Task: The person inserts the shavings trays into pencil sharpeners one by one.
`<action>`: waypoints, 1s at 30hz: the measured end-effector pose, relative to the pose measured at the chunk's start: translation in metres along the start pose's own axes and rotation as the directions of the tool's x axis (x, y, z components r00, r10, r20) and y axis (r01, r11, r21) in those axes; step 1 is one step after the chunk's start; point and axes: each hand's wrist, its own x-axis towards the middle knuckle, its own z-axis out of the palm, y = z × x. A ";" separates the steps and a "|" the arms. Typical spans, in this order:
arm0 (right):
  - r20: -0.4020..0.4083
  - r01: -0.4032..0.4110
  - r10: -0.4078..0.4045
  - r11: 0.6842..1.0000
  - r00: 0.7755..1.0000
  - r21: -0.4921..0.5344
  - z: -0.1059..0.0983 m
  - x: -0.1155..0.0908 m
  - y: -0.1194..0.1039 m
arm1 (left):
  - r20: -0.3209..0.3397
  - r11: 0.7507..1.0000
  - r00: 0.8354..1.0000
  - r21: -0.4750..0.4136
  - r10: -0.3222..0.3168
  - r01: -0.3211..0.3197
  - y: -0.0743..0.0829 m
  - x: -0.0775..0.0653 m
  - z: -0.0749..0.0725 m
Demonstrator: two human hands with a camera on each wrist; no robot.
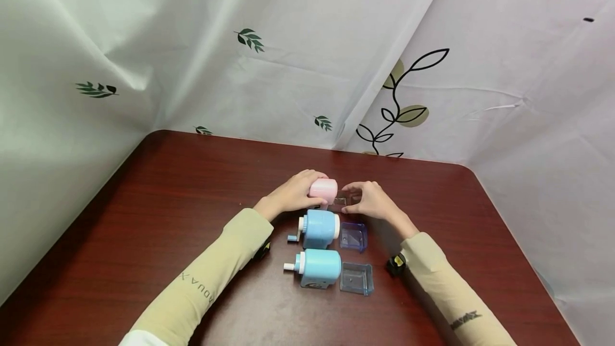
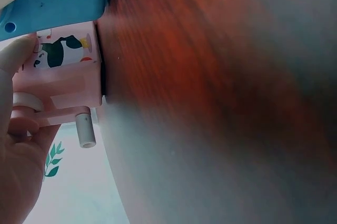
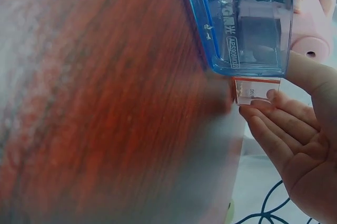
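A pink crank pencil sharpener point(image 1: 323, 190) stands farthest back in a row of sharpeners. My left hand point(image 1: 300, 191) grips it from the left, fingers over its far side and thumb on the near side. In the left wrist view its crank and cartoon print show. Just right of it lies a small clear shavings drawer point(image 3: 257, 91). My right hand point(image 1: 373, 201) holds this drawer between the thumb and the fingers, with fingertips along its far side. The thumb's tip is hidden behind a blue drawer point(image 3: 247, 24) in the right wrist view.
Nearer me stand a blue sharpener point(image 1: 321, 227) and a light-blue sharpener point(image 1: 321, 267), cranks to the left. Right of them lie a dark-blue see-through drawer point(image 1: 353, 236) and a greyish-blue one point(image 1: 356, 278). White patterned cloth point(image 1: 288, 84) hangs behind the brown table point(image 1: 202, 196).
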 end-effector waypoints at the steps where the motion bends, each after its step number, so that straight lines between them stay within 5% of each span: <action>1: 0.001 0.001 -0.001 1.000 1.000 0.000 0.000 0.000 0.000 | 0.000 1.000 1.000 0.001 0.000 0.000 0.000 0.000 0.000; 30: 0.017 0.041 -0.042 0.999 0.999 0.020 0.004 0.007 -0.006 | 0.006 1.000 1.000 -0.010 -0.011 0.011 0.002 -0.001 0.000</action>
